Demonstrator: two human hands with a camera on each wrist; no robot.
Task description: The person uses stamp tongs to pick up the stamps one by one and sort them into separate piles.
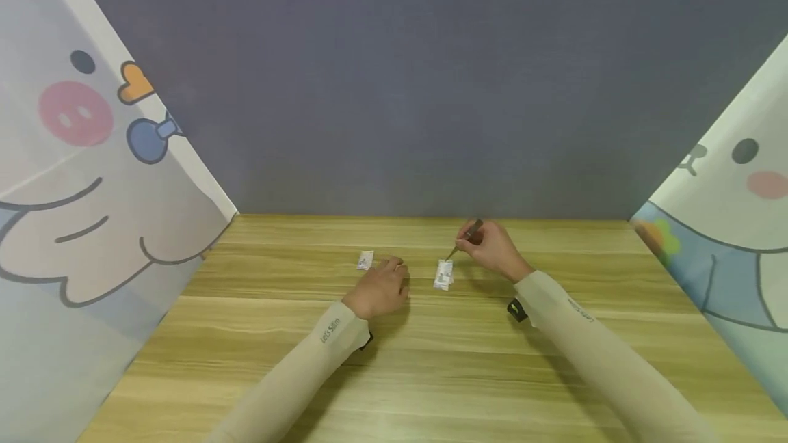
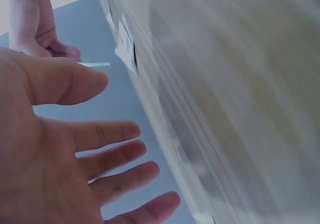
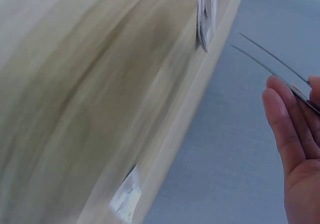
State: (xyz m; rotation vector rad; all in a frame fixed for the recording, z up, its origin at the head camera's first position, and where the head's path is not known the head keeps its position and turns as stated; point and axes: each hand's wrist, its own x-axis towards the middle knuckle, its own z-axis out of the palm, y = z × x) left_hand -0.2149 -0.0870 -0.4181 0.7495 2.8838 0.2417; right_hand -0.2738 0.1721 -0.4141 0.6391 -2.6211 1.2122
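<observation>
My right hand (image 1: 489, 250) pinches a pair of tweezers (image 1: 466, 238); their tips point down at the far end of a small overlapping pile of white printed paper slips (image 1: 442, 275). In the right wrist view the two tweezer prongs (image 3: 270, 64) stand apart with nothing between them. My left hand (image 1: 378, 289) is low over the table, left of the pile, and the left wrist view shows its fingers (image 2: 120, 176) spread and holding nothing. Just beyond it lies another white printed slip (image 1: 365, 260). Whether the left fingertips touch the table, I cannot tell.
The wood-grain table (image 1: 431, 374) ends at a dark grey upright panel (image 1: 431, 87) at the back. Cartoon-printed panels stand at the left (image 1: 80, 224) and right (image 1: 739, 238). Each wrist wears a dark strap, partly under the sleeve.
</observation>
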